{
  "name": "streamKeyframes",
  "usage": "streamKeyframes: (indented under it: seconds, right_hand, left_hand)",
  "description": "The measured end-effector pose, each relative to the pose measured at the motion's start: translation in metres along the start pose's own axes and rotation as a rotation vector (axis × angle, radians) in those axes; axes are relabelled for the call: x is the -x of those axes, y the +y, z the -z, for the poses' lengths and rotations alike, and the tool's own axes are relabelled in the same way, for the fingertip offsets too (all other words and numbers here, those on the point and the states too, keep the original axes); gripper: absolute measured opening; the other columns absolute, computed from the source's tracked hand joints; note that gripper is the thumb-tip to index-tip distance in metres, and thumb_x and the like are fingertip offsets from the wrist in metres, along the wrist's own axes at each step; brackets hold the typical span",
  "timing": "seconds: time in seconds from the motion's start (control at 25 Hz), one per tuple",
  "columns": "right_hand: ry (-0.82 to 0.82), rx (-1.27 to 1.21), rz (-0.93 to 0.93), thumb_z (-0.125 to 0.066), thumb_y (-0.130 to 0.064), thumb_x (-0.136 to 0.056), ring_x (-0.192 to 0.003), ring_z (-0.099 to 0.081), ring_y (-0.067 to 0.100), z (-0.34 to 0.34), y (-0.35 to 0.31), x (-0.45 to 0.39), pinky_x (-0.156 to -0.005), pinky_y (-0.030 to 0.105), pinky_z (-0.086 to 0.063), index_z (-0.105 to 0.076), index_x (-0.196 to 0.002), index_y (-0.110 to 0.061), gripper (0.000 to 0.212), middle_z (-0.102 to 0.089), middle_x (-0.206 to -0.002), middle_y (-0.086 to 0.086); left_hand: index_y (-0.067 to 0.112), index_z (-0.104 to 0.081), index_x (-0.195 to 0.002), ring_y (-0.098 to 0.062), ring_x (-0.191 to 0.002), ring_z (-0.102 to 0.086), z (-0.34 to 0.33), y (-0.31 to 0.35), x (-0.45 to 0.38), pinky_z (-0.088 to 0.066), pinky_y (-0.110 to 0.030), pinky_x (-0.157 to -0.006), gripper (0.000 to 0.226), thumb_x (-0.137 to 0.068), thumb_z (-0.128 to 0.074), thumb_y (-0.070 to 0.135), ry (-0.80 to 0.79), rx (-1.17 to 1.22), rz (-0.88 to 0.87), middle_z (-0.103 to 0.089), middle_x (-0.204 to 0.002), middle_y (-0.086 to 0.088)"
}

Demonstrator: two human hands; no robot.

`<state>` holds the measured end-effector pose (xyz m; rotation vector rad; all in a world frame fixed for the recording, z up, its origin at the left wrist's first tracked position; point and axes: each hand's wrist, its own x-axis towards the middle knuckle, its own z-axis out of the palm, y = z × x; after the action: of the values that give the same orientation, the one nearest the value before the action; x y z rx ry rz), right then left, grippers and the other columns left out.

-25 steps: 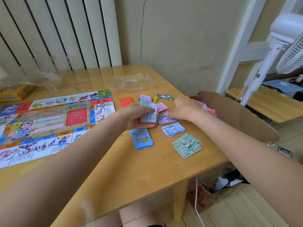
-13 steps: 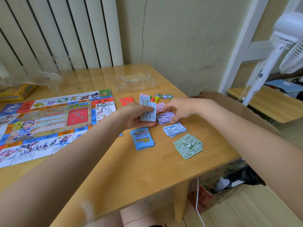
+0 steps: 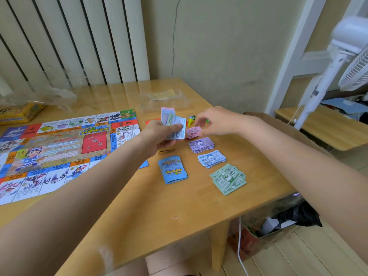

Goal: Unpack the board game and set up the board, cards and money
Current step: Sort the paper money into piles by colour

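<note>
**Money sort in progress, mixed wad not yet emptied**

Far left: yellow game box (image 3: 19, 114) under crumpled clear wrap, near table edge. Beside it, board (image 3: 59, 150) unfolded and lying flat on wooden table (image 3: 179, 206).

Centre: left hand (image 3: 157, 136) raised above the table, fingers and thumb curled round a fanned wad of mixed notes (image 3: 174, 124). Below it, blue card deck (image 3: 172, 169) face down, slightly splayed; thin yellow-edged stack (image 3: 166, 151) just beyond, mostly hidden under the hand. Clear plastic tray (image 3: 165, 100) further back.

Right of centre: right hand (image 3: 217, 121) hovering over pink notes (image 3: 192, 132), fingers loosely bent; whether anything is pinched cannot be told. Row of sorted piles toward the near edge: purple notes (image 3: 201, 144), blue notes (image 3: 211, 158), green notes (image 3: 228, 179). Coloured tokens (image 3: 192, 119) behind the right hand. Standing fan (image 3: 338, 56) far right.

Risks noted, as judgement:
- Green pile loosely fanned near the table edge; liable to scatter if brushed by the right forearm, or by draught should the fan be running.
- Fanned wad held loosely; notes likely to slip onto sorted piles and mix denominations.
- Tokens small, close to the working hand; easily knocked off.
</note>
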<state>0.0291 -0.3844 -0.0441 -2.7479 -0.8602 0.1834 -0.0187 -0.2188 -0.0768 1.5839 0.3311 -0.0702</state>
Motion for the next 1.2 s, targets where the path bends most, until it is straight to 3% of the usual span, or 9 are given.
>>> streamKeyframes:
  seconds: [0.12, 0.28, 0.44, 0.68, 0.88, 1.04, 1.2]
  right_hand:
    - [0.103, -0.409, -0.032, -0.057, -0.023, -0.092, -0.063, -0.058, 0.016, 0.001, -0.012, -0.001, -0.071, 0.035, -0.052, -0.061, -0.103, -0.003, 0.023, -0.061, -0.077, 0.003]
    - [0.070, -0.610, -0.054, -0.063, -0.002, -0.085, -0.059, -0.054, 0.019, -0.004, -0.013, -0.001, -0.058, 0.025, -0.047, -0.058, -0.104, -0.001, 0.019, -0.058, -0.064, 0.007]
    - [0.102, -0.606, -0.092, -0.063, 0.003, -0.083, -0.044, -0.054, 0.005, -0.007, -0.007, 0.002, -0.047, 0.015, -0.045, -0.059, -0.106, 0.003, 0.023, -0.056, -0.060, 0.004]
    - [0.004, -0.690, -0.112, -0.060, 0.006, -0.085, -0.037, -0.054, 0.003, -0.005, -0.004, 0.016, -0.042, 0.013, -0.043, -0.056, -0.107, -0.007, 0.026, -0.062, -0.051, 0.001]
    - [-0.055, -0.733, -0.214, -0.057, 0.007, -0.087, -0.044, -0.064, 0.010, -0.006, 0.001, 0.031, -0.047, 0.016, -0.052, -0.052, -0.098, -0.005, 0.017, -0.060, -0.073, 0.013]
    - [-0.047, -0.667, -0.301, -0.058, 0.005, -0.086, -0.042, -0.063, 0.010, -0.022, 0.013, 0.047, -0.042, 0.016, -0.049, -0.052, -0.084, -0.007, 0.014, -0.060, -0.065, 0.013]
    - [-0.054, -0.343, -0.303, -0.070, -0.009, -0.079, -0.031, -0.046, 0.006, -0.032, 0.020, 0.052, -0.036, 0.018, -0.035, -0.052, -0.078, -0.013, 0.019, -0.056, -0.044, -0.004]
  left_hand:
    - [0.011, -0.061, -0.089, -0.009, -0.062, -0.056, -0.005, 0.001, 0.003, -0.045, -0.012, -0.042, 0.013, -0.082, -0.070, 0.018, -0.072, -0.101, -0.009, -0.062, -0.075, -0.002]
    - [0.012, -0.061, -0.088, -0.009, -0.069, -0.059, -0.002, 0.005, 0.009, -0.050, -0.013, -0.048, 0.008, -0.087, -0.064, 0.019, -0.180, -0.068, 0.034, -0.064, -0.081, -0.002]
    - [0.003, -0.056, -0.098, -0.016, -0.078, -0.064, 0.006, 0.010, 0.013, -0.058, -0.023, -0.056, 0.014, -0.097, -0.042, 0.003, -0.262, 0.267, 0.105, -0.065, -0.091, -0.011]
    - [0.006, -0.059, -0.092, -0.014, -0.079, -0.063, -0.003, 0.005, 0.018, -0.057, -0.019, -0.056, 0.013, -0.093, -0.048, 0.000, -0.248, 0.096, 0.089, -0.065, -0.090, -0.009]
    - [0.004, -0.059, -0.094, -0.015, -0.075, -0.066, -0.010, 0.006, 0.026, -0.057, -0.021, -0.058, 0.011, -0.093, -0.048, 0.000, -0.263, 0.073, 0.088, -0.065, -0.092, -0.010]
    - [0.001, -0.059, -0.097, -0.016, -0.063, -0.071, -0.012, 0.000, 0.036, -0.058, -0.022, -0.058, 0.013, -0.094, -0.047, -0.001, -0.310, 0.071, 0.124, -0.070, -0.083, -0.012]
    - [0.000, -0.058, -0.095, -0.018, -0.064, -0.072, -0.013, -0.002, 0.039, -0.058, -0.021, -0.058, 0.011, -0.094, -0.047, -0.001, -0.321, 0.024, 0.142, -0.073, -0.075, -0.013]
